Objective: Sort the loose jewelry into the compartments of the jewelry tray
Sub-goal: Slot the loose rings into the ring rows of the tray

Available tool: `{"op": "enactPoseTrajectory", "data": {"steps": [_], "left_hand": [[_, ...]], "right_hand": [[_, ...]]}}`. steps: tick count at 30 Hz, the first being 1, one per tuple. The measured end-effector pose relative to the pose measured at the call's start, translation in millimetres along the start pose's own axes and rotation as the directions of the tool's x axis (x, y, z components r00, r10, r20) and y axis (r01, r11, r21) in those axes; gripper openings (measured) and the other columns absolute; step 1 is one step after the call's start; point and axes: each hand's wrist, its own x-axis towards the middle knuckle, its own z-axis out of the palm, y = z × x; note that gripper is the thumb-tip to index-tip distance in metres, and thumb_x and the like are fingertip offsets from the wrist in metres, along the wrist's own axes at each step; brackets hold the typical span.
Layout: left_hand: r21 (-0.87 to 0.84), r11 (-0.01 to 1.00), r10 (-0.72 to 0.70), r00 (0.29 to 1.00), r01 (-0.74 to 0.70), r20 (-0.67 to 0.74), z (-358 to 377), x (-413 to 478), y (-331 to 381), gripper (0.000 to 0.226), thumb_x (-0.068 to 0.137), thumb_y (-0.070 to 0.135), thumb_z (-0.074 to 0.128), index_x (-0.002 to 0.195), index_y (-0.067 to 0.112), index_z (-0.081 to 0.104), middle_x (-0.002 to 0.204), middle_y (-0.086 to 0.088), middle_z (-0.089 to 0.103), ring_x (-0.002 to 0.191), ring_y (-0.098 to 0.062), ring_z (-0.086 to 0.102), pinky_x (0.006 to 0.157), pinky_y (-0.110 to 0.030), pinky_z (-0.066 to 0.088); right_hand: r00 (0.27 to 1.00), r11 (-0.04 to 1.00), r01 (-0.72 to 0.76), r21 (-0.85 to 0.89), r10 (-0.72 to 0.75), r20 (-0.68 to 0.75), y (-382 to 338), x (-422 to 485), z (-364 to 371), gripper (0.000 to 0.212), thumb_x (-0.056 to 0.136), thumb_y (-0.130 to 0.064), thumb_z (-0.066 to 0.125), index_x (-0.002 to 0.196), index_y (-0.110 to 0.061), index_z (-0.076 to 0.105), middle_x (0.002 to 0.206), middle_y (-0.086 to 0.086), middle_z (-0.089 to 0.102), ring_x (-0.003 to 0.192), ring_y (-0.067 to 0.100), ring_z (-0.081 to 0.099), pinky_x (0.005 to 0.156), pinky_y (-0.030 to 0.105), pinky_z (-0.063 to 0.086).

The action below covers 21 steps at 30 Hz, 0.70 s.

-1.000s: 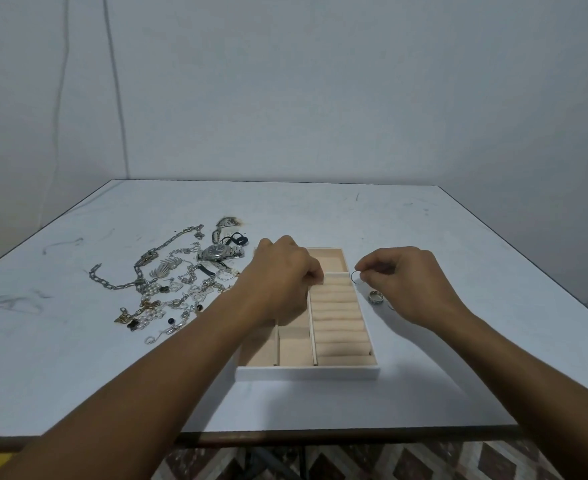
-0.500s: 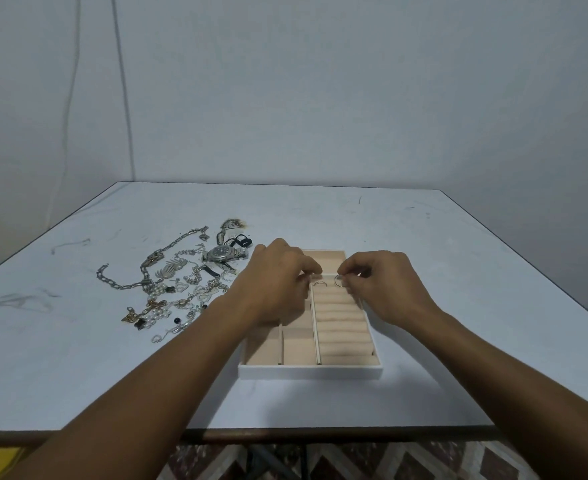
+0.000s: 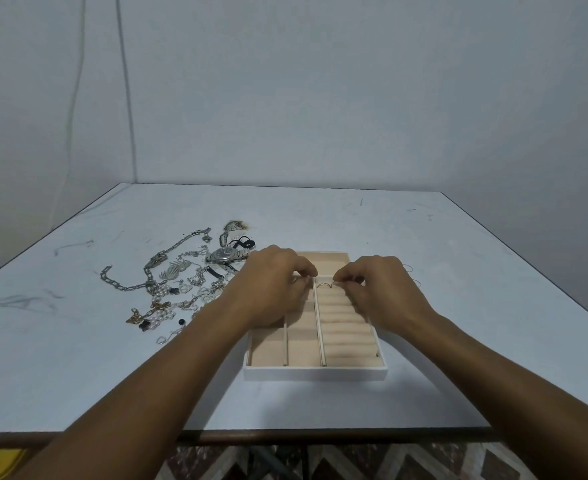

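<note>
white table [image 3: 458,341], one jewelry tray [image 3: 315,373] centre frame. two hands reach in knuckles-up over its far end. right hand [image 3: 379,292] pinches one thin ring [image 3: 324,285] at the top ring roll. left hand [image 3: 275,289] is curled tight, can't tell if it's holding anything. loose jewelry pile [image 3: 167,289], one watch [image 3: 224,254] in it, lies left of the tray.

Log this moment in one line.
right hand: pinches ring at jewelry tray far ring rolls | left hand: curled over tray, grip unclear | loose jewelry: left of tray
</note>
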Motion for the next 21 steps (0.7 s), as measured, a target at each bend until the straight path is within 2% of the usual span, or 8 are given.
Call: {"op": "enactPoseTrajectory", "data": {"steps": [3,5,8,11,14,16,18,21], "left_hand": [[0.009,1.0,0.003,1.0,-0.003,0.009,0.5,0.5,1.7,0.023,0.092,0.024,0.054,0.107,0.026,0.071,0.108,0.005,0.07,0.106,-0.017,0.056,0.094,-0.038,0.042],[0.012,1.0,-0.001,1.0,0.001,0.014,0.8,0.8,2.7,0.023,0.092,0.024,0.054,0.107,0.026,0.071,0.109,0.005,0.07,0.107,-0.017,0.056,0.094,-0.037,0.042],[0.006,1.0,-0.005,1.0,0.005,0.017,1.5,1.8,4.9,0.024,0.092,0.023,0.053,0.108,0.026,0.071,0.11,0.006,0.069,0.107,-0.016,0.055,0.093,-0.034,0.041],[0.012,1.0,-0.008,0.999,0.008,0.031,0.6,3.6,8.5,0.024,0.092,0.023,0.053,0.109,0.026,0.07,0.111,0.005,0.068,0.109,-0.017,0.053,0.095,-0.036,0.04],[0.022,1.0,-0.015,0.999,0.014,0.034,1.3,6.9,14.3,0.025,0.092,0.025,0.054,0.111,0.026,0.069,0.114,0.005,0.067,0.112,-0.017,0.052,0.096,-0.036,0.039],[0.016,1.0,-0.019,1.0,0.018,0.021,3.8,9.9,19.6,0.024,0.091,0.024,0.053,0.109,0.027,0.069,0.113,0.006,0.067,0.112,-0.016,0.051,0.097,-0.037,0.039],[0.008,1.0,-0.009,0.999,0.009,0.043,8.5,14.4,27.7,0.025,0.09,0.022,0.053,0.108,0.027,0.07,0.112,0.005,0.067,0.11,-0.017,0.052,0.097,-0.038,0.039],[-0.019,0.999,0.041,0.997,-0.04,0.071,18.6,24.3,45.5,0.029,0.083,0.026,0.05,0.101,0.026,0.073,0.109,0.003,0.069,0.107,-0.02,0.056,0.093,-0.039,0.043]], "right_hand": [[0.997,0.994,0.07,-0.085,-0.071,-0.005,0.3,-2.5,-0.3,0.025,0.089,-0.009,0.056,0.101,-0.017,0.077,0.092,0.001,0.073,0.076,0.014,0.063,0.073,0.024,0.046],[0.993,0.984,0.115,-0.137,-0.119,-0.015,4.1,-3.4,1.7,0.026,0.088,-0.007,0.056,0.1,-0.018,0.077,0.099,0.002,0.073,0.09,0.02,0.064,0.076,0.026,0.045],[0.986,0.965,0.166,-0.202,-0.168,0.006,10.5,-2.0,5.1,0.024,0.089,-0.008,0.056,0.095,-0.017,0.078,0.094,0.004,0.073,0.091,0.024,0.063,0.076,0.036,0.05],[0.986,0.965,0.165,-0.206,-0.164,0.017,14.0,-0.6,7.1,0.023,0.088,-0.007,0.055,0.093,-0.015,0.076,0.092,0.005,0.073,0.088,0.023,0.064,0.074,0.039,0.051],[0.996,0.99,0.084,-0.111,-0.087,-0.03,15.1,-1.6,2.7,0.027,0.087,-0.005,0.053,0.098,-0.015,0.076,0.1,0.001,0.073,0.092,0.019,0.064,0.081,0.037,0.052],[0.997,1.0,-0.018,0.015,0.02,-0.078,16.3,-3.0,-9.1,0.028,0.09,-0.008,0.054,0.105,-0.021,0.075,0.1,-0.007,0.07,0.084,0.01,0.063,0.085,0.031,0.051],[0.988,0.992,-0.1,0.08,0.109,-0.11,24.7,-5.7,-24.0,0.026,0.089,-0.012,0.056,0.105,-0.024,0.073,0.096,-0.014,0.066,0.076,0.003,0.062,0.076,0.021,0.049],[0.967,0.971,-0.204,0.124,0.22,-0.131,50.8,-12.8,-44.4,0.021,0.088,-0.016,0.06,0.101,-0.028,0.071,0.096,-0.017,0.067,0.08,0.003,0.064,0.068,0.015,0.042]]}}
